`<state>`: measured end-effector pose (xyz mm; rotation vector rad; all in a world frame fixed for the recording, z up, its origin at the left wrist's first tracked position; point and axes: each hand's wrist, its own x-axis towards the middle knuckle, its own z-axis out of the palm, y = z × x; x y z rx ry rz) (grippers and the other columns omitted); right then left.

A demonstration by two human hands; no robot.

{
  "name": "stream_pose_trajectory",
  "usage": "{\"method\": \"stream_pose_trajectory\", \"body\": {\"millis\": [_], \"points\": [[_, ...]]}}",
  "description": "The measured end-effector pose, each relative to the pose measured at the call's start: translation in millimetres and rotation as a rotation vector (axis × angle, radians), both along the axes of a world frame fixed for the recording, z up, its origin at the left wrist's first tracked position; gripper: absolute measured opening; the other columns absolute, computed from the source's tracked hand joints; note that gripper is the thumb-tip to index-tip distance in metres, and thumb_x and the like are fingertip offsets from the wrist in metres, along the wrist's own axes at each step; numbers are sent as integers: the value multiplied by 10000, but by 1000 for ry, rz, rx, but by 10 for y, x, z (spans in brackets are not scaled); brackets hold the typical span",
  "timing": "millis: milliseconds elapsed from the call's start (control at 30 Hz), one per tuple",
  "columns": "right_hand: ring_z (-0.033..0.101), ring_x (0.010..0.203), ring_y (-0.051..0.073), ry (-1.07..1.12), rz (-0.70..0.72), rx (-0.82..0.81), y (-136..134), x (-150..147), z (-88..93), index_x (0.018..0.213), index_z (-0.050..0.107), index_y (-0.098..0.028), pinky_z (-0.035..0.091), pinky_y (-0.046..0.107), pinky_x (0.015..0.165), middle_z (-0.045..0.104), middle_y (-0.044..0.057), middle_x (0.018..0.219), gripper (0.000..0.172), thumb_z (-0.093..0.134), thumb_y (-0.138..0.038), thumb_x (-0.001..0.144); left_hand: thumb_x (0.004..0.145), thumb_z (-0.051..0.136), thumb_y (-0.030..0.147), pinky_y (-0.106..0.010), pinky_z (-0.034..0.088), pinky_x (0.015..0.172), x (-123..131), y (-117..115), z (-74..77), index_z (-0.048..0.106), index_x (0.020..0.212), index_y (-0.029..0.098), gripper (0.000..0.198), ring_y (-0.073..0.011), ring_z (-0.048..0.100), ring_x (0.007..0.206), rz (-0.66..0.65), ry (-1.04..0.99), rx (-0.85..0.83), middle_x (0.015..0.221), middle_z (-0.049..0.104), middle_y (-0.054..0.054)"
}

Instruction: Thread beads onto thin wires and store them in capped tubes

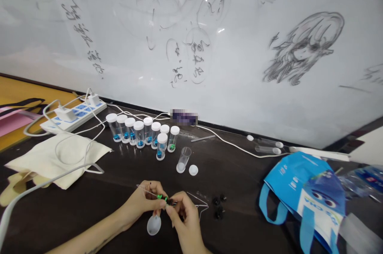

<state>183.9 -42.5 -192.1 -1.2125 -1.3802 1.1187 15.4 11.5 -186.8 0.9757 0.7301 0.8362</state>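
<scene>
My left hand [149,200] and my right hand [186,212] meet low in the middle of the view. Their fingertips pinch a small green and black piece [163,198] between them; its exact kind is too small to make out. Thin pale wires stick out past the fingers on both sides. Below my left fingers shows a translucent white disc [154,225]; whether it hangs or lies on the table I cannot tell. Just beyond my hands, an uncapped clear tube [184,159] stands beside a loose white cap [193,170]. Several small black pieces [219,205] lie right of my right hand.
Several white-capped tubes [139,134] with blue pieces stand behind my hands; one capped tube [173,139] holds green. A power strip [74,115], white cables and a cream cloth pouch [60,158] occupy the left. A blue bag [299,190] sits right. A whiteboard [233,86] rises behind.
</scene>
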Motion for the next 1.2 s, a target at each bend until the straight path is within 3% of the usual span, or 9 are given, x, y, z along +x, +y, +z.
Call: {"method": "stream_pose_trajectory", "body": {"millis": [133, 267, 433, 600, 800, 967, 1100, 1200], "points": [[444, 523, 105, 31, 52, -11, 4, -3, 21, 717, 540, -179, 337, 219, 493, 486, -32, 624, 340, 516, -425, 951, 644, 853, 239, -184, 441, 430, -1, -16, 9, 659, 726, 122, 240, -98, 581, 417, -11, -5, -11, 559, 685, -10], [426, 524, 103, 17, 0, -2, 0, -6, 45, 837, 585, -184, 326, 216, 498, 453, -56, 629, 219, 621, -393, 895, 645, 855, 252, -179, 436, 426, -2, -13, 24, 669, 711, 117, 239, -96, 578, 420, 2, 3, -15, 537, 659, 2], [422, 527, 107, 16, 34, -18, 5, 2, 46, 739, 549, -182, 328, 224, 507, 455, -48, 616, 295, 553, -406, 930, 645, 857, 248, -180, 438, 426, -1, -13, 32, 664, 725, 124, 243, -97, 580, 422, -15, 0, -12, 561, 681, -10], [422, 564, 112, -27, -18, 24, 16, 6, 53, 853, 601, -188, 343, 227, 551, 470, -52, 665, 149, 663, -324, 862, 660, 849, 253, -175, 439, 425, 2, -5, 13, 674, 712, 111, 230, -92, 575, 415, -4, -11, 4, 531, 657, 0], [424, 528, 113, -6, 37, -13, 18, 3, 41, 720, 541, -186, 331, 228, 511, 451, -48, 606, 313, 539, -412, 936, 656, 853, 234, -173, 446, 429, -10, -17, -8, 672, 736, 116, 230, -96, 590, 424, -26, -10, -12, 572, 690, -19], [442, 597, 117, -17, -12, 42, 0, -2, 66, 847, 597, -191, 358, 232, 567, 521, -27, 744, 160, 648, -340, 875, 649, 856, 252, -169, 439, 417, -4, -10, 21, 679, 703, 111, 233, -93, 575, 415, 2, -1, 2, 520, 647, 4], [418, 536, 108, 26, 30, 11, -3, -3, 56, 751, 559, -189, 331, 228, 516, 450, -53, 626, 245, 580, -364, 920, 649, 855, 249, -174, 445, 427, 0, -13, 30, 679, 724, 118, 232, -91, 583, 423, -23, 1, -10, 570, 684, -12], [427, 553, 104, 45, 9, 37, 5, -6, 46, 784, 578, -190, 346, 230, 531, 503, -36, 712, 179, 627, -326, 889, 648, 855, 254, -173, 439, 421, 2, -13, 22, 681, 715, 118, 230, -94, 580, 419, -17, -2, -5, 544, 667, -2]]}}
